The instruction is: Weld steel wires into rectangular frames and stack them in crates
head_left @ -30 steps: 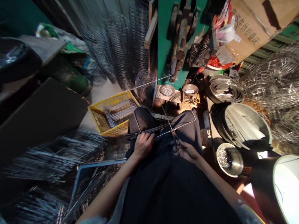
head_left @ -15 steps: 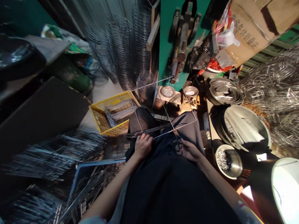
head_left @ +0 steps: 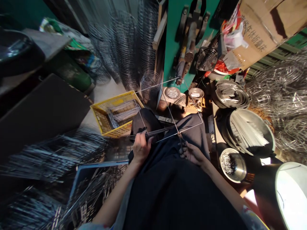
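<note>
My right hand (head_left: 193, 154) is closed around the dark handles of a slim tool that looks like pliers (head_left: 180, 137). Its brownish tip meets a thin wire frame (head_left: 170, 112), a bent, roughly four-sided shape of straight metal wire that reaches over my knees toward the green machine. A bundle of straight metal rods (head_left: 158, 131) lies across my lap. On its left part rests my left hand (head_left: 141, 149), fingers curled over the rods and thumb to the right. Just which rods it grips is too small to make out.
A yellow crate (head_left: 115, 130) with rods stands ahead left. The green machine (head_left: 171, 60) rises in front, with a dish of small metal pieces (head_left: 172, 92) below. At right are a basin of flat strips (head_left: 271, 140) and a metal bowl (head_left: 242, 167). Rod piles (head_left: 52, 156) lie left.
My left hand has shifted slightly left and up along the rod bundle, its thumb now more apart from the fingers. My right hand and the tool have stayed almost in place.
</note>
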Demonstrator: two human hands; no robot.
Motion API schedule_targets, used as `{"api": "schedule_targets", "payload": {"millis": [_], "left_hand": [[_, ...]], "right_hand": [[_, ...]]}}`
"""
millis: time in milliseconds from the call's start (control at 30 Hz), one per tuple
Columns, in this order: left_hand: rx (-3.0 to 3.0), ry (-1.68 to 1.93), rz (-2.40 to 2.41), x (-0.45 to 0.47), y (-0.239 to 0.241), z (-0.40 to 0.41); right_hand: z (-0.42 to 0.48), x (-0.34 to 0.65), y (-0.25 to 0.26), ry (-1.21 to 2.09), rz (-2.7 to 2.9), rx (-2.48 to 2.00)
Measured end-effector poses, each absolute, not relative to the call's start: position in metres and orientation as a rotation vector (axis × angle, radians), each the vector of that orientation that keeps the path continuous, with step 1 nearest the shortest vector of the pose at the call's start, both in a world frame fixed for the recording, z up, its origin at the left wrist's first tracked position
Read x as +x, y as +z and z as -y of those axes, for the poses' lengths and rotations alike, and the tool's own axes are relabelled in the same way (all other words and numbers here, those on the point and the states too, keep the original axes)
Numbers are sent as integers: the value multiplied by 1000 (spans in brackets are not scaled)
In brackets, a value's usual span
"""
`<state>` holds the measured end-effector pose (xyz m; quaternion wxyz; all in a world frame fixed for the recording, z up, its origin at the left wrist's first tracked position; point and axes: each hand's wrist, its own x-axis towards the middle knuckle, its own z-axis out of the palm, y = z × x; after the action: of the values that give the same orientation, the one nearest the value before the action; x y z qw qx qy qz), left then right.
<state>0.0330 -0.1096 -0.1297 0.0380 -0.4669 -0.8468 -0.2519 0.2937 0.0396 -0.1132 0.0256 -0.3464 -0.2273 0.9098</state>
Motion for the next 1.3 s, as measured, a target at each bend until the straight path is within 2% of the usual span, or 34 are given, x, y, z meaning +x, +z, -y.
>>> {"api": "schedule_targets", "payload": {"millis": [233,467,533,700,833,900,1133,1300], "left_hand": [[-1364,-247,2741,37,-114,93],[-1246,-353,2933,39,-103,74],[-1158,-566,3004,35,-99,75],[-874,-1936,2968,38,-101,90],[-882,-2846,2859,58,-114,103],[-909,-3182,2720,64,-120,106],[-863,-3506,2597,60,-124,110],[-978,-3433,2644,59,-120,110]], "right_hand": [[-44,301,-111,2818,756,-1117],[-36,296,-116,2668,848,-1065],[-37,299,-112,2701,830,-1042],[-40,312,-101,2741,836,-1052],[-35,319,-90,2654,879,-1094],[-33,322,-84,2617,892,-1104],[-39,334,-78,2666,917,-1103],[-37,333,-73,2712,934,-1075]]}}
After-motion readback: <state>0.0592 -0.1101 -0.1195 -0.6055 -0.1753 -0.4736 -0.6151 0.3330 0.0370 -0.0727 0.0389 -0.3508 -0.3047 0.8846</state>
